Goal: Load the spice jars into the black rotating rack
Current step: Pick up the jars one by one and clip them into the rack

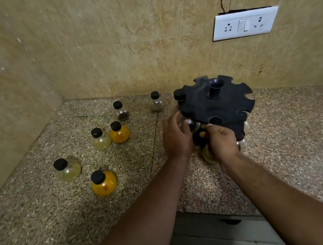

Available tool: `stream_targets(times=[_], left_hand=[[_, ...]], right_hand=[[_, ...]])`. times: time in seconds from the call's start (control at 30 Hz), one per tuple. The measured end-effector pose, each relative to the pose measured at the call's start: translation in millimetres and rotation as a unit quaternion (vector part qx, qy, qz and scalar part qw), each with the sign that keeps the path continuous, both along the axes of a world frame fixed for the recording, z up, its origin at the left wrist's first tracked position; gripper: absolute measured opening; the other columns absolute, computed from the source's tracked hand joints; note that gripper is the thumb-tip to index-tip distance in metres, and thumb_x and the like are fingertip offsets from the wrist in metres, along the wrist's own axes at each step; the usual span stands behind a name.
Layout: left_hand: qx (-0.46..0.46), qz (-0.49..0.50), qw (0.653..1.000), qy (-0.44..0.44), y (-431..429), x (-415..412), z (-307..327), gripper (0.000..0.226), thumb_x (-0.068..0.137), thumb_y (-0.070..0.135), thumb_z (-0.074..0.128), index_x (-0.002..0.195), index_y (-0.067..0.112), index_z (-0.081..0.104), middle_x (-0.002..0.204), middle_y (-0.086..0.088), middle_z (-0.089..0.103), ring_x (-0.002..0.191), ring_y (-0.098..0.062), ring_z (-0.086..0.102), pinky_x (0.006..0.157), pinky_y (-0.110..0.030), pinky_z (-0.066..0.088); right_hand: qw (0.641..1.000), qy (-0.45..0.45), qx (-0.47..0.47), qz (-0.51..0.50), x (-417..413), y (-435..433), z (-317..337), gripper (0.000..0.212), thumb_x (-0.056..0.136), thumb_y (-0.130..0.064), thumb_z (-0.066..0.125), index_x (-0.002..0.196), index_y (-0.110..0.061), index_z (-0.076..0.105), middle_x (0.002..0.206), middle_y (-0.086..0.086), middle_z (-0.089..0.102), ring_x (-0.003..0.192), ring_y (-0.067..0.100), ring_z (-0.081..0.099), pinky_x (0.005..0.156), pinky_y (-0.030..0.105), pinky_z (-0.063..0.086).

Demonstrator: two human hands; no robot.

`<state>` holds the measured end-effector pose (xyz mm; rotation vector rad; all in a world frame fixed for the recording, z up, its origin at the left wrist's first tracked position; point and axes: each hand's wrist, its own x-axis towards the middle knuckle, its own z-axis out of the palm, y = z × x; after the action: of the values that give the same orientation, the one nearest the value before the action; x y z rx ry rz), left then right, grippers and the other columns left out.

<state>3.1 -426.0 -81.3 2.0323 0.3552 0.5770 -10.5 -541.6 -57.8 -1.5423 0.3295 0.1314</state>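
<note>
Both grips clamped on jar (196,132) at rack (216,102) edge, black cap toward camera, axis tilted.

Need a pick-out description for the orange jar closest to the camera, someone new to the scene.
Start at the black rotating rack on the speckled counter, then look left to the loose jars. The nearest orange jar stands closest to the counter's front edge. The clear jar beside it is pale, and the other orange jar sits farther back, touching a pale one.
</note>
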Motion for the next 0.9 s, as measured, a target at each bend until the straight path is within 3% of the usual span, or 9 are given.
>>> stream_targets(times=[0.1,0.17,0.3,0.43,0.5,0.6,0.7,0.77,0.9], left_hand=[[-0.019,-0.003,1.0,0.015,14.0,-8.5,-12.3,0.037,0.097,0.029,0.06,0.132,0.018,0.059,0.127,-0.003,0.057,0.105,-0.01,0.053,0.083,-0.029,0.048],[-0.037,0.005,0.999,0.027,22.9,-17.0,-24.9,0.039,0.096,0.034,0.06,0.131,0.019,0.059,0.125,-0.002,0.059,0.106,-0.013,0.056,0.085,-0.033,0.051],[-0.088,0.055,0.992,0.07,48.7,-44.9,-57.5,0.04,0.096,0.037,0.059,0.131,0.018,0.06,0.126,-0.003,0.062,0.111,-0.017,0.06,0.089,-0.033,0.052],[-0.136,0.12,0.978,0.1,71.6,-84.0,-85.9,0.038,0.097,0.035,0.059,0.131,0.019,0.06,0.115,-0.001,0.065,0.102,-0.016,0.063,0.08,-0.028,0.05],[-0.16,0.152,0.969,0.111,83.6,-103.4,-97.8,0.036,0.097,0.031,0.059,0.132,0.02,0.061,0.118,0.0,0.065,0.104,-0.015,0.063,0.079,-0.025,0.047],[-0.159,0.221,0.954,0.127,104.4,-132.3,-108.1,0.035,0.097,0.028,0.057,0.13,0.016,0.062,0.123,0.006,0.06,0.11,-0.013,0.058,0.086,-0.026,0.043],[-0.164,0.28,0.938,0.124,120.6,-150.4,-110.7,0.027,0.096,0.026,0.057,0.119,0.015,0.065,0.113,0.001,0.062,0.107,-0.022,0.059,0.085,-0.029,0.042],[-0.151,0.313,0.931,0.112,133.4,-160.9,-112.9,0.022,0.093,0.026,0.062,0.112,0.015,0.065,0.107,0.001,0.059,0.104,-0.026,0.059,0.083,-0.032,0.044],[-0.097,0.359,0.925,0.079,164.2,-172.4,-115.0,0.048,0.082,0.036,0.077,0.12,0.013,0.058,0.115,-0.007,0.058,0.108,-0.029,0.057,0.085,-0.037,0.047]], right_hand=[[0.998,-0.022,-0.047,0.04,-4.9,11.6,-13.0,0.037,0.102,-0.028,0.053,0.075,-0.014,0.075,0.065,0.011,0.065,0.051,0.022,0.05,0.048,0.032,0.042],[0.991,-0.035,-0.105,0.07,-5.5,20.3,-27.0,0.038,0.099,-0.034,0.055,0.072,-0.014,0.072,0.065,0.01,0.066,0.056,0.023,0.053,0.053,0.037,0.046],[0.966,-0.063,-0.203,0.147,-12.6,47.0,-50.8,0.033,0.098,-0.03,0.057,0.073,-0.009,0.065,0.064,0.005,0.063,0.061,0.02,0.056,0.06,0.036,0.046],[0.923,-0.075,-0.287,0.245,-22.9,75.8,-72.6,0.019,0.095,-0.029,0.058,0.099,-0.018,0.073,0.085,0.0,0.071,0.081,0.024,0.066,0.071,0.036,0.053],[0.901,-0.068,-0.32,0.287,-29.2,90.3,-81.2,0.023,0.095,-0.033,0.059,0.113,-0.025,0.071,0.094,-0.006,0.069,0.084,0.017,0.064,0.073,0.031,0.049],[0.861,-0.076,-0.358,0.353,-41.4,118.1,-95.1,0.034,0.094,-0.037,0.057,0.125,-0.026,0.066,0.112,0.0,0.07,0.092,0.018,0.063,0.077,0.03,0.049],[0.813,-0.089,-0.41,0.404,-49.1,139.0,-108.8,0.052,0.091,-0.042,0.06,0.14,-0.025,0.055,0.138,0.01,0.058,0.122,0.031,0.058,0.097,0.039,0.05],[0.775,-0.096,-0.443,0.44,-54.7,152.4,-117.1,0.063,0.087,-0.047,0.06,0.145,-0.024,0.048,0.147,0.013,0.048,0.131,0.036,0.05,0.104,0.045,0.047],[0.701,-0.079,-0.502,0.499,-63.9,172.7,-131.3,0.08,0.083,-0.061,0.054,0.153,-0.031,0.029,0.162,0.011,0.025,0.146,0.04,0.028,0.112,0.057,0.035]])
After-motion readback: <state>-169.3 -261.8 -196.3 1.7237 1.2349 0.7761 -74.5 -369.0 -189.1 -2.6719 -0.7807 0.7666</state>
